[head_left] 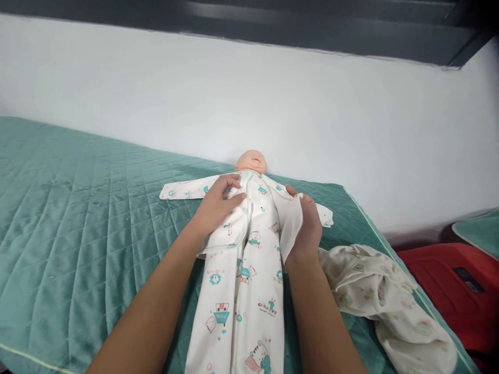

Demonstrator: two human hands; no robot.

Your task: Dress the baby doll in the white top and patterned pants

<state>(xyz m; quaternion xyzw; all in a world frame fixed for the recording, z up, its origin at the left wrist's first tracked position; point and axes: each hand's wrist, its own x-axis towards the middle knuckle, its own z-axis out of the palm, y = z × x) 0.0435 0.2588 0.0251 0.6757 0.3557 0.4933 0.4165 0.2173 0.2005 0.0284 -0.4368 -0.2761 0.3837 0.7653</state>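
A baby doll (251,161) lies on its back, dressed in a white long-sleeved baby top (218,236) and matching baby pants (259,306) with teal and pink animal prints. On the top's left front panel rests my left hand (221,200), its thumb and fingers apart near the front edge. My right hand (310,228) grips the other front panel and folds it outward, so its plain white inside shows; some of its fingers are hidden by the cloth. One sleeve stretches out to the left, the other to the right behind my right hand.
Crumpled floral baby clothing (370,291) lies at the right on the green quilted cover (97,223). A white wall (195,98) stands behind the doll's head. Beyond the right edge is a red plastic object (440,280). A dark ledge (273,23) runs across the top.
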